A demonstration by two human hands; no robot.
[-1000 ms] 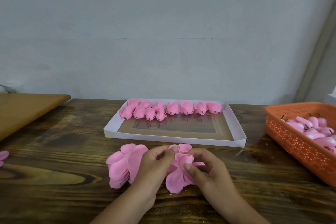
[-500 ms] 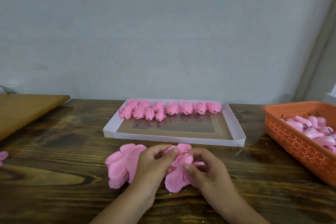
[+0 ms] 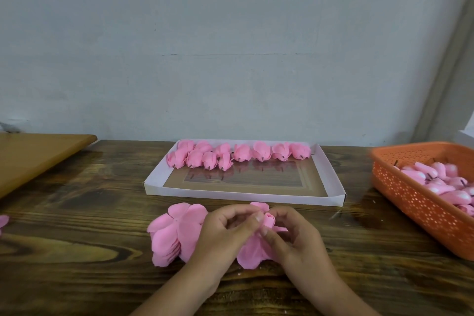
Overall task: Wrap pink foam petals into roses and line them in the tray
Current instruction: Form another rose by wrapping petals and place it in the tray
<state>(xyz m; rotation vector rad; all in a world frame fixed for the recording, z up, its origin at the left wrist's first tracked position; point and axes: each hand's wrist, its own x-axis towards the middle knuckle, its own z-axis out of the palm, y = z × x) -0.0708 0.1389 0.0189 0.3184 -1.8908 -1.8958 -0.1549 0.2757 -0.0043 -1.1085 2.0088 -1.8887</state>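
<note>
Both hands work one pink foam rose (image 3: 268, 220) just in front of the white tray (image 3: 331, 179). My left hand (image 3: 225, 233) pinches a petal against the bud from the left, and my right hand (image 3: 295, 241) curls round it from the right. Loose petals of the same piece (image 3: 250, 254) hang below between my hands. A stack of flat pink petal sheets (image 3: 174, 233) lies on the table beside my left hand. Several finished roses (image 3: 241, 154) line the tray's far edge.
An orange perforated basket (image 3: 415, 202) with several pink buds (image 3: 441, 182) stands at the right. A light wooden board (image 3: 33, 154) lies at the far left, and a stray pink petal (image 3: 3, 220) sits at the left edge. The table (image 3: 77, 213) is dark wood.
My fingers have closed tighter on the bud, folding the petals further round it. My hands stay in the same spot on the table.
</note>
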